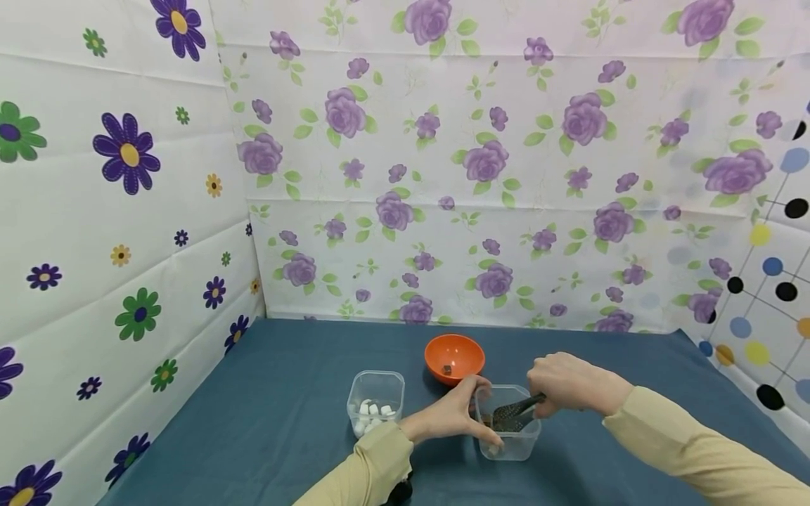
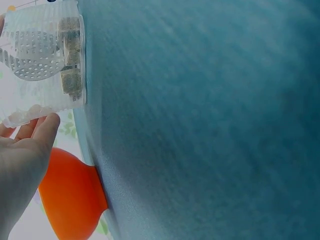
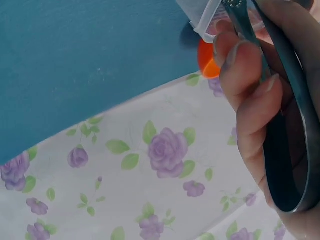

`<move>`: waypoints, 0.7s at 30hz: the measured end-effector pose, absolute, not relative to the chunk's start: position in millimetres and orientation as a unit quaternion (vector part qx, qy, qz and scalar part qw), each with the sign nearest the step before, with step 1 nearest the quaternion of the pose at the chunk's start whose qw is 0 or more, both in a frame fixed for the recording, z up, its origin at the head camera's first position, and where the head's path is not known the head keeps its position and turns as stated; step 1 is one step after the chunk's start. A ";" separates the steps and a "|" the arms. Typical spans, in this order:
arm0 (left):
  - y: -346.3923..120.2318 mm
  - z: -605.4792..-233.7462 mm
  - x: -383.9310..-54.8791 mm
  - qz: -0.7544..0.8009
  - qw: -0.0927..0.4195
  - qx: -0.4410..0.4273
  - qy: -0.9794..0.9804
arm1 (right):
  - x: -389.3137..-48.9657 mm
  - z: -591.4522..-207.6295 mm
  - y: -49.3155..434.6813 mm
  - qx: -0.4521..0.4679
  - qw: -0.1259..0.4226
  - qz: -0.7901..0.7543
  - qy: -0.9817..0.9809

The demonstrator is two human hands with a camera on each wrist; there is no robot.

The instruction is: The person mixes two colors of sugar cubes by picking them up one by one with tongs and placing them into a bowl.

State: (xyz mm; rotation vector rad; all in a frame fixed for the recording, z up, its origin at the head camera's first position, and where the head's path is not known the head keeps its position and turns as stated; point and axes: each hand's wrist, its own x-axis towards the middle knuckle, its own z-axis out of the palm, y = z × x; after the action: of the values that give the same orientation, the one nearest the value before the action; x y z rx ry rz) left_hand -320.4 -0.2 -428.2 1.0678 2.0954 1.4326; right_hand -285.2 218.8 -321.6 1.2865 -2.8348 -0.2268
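My right hand [image 1: 572, 381] grips a pair of dark tongs [image 1: 519, 407], their perforated ends down inside a clear plastic container [image 1: 509, 450]. Brown cubes [image 2: 71, 81] lie along the bottom of that container, as the left wrist view shows through its wall. In the right wrist view the tongs' bent end [image 3: 287, 200] sticks out behind my curled fingers. With thumb and fingers spread around its left side, my left hand [image 1: 446, 416] holds the container. Just behind stands an orange bowl [image 1: 468, 360] with one small brown cube [image 1: 446, 370] in it.
A second clear container [image 1: 354, 393] with several white cubes [image 1: 375, 410] stands to the left, beside my left forearm. Blue cloth [image 1: 285, 407] covers the table. Flower-patterned sheets [image 1: 392, 126] hang at the back and sides. A black object [image 1: 400, 490] shows under my left sleeve.
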 end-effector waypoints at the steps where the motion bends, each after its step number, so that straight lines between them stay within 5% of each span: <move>1: -0.4 -427.9 -320.3 0.510 0.193 0.381 0.746 | -285.4 -321.4 218.6 0.415 0.012 -0.073 -0.907; 7: -0.6 -427.8 -320.0 0.510 0.190 0.384 0.746 | -284.5 -322.4 217.4 0.423 0.057 -0.103 -0.898; 21: -0.3 -427.1 -319.5 0.508 0.188 0.388 0.746 | -286.0 -324.3 222.7 0.415 0.047 -0.097 -0.903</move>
State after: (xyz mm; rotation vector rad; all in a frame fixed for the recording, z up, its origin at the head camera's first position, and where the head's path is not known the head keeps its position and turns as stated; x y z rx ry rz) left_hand -319.5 -0.3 -427.1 1.0923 2.0990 1.4281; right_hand -286.0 222.7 -324.3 1.2662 -2.7569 -0.2953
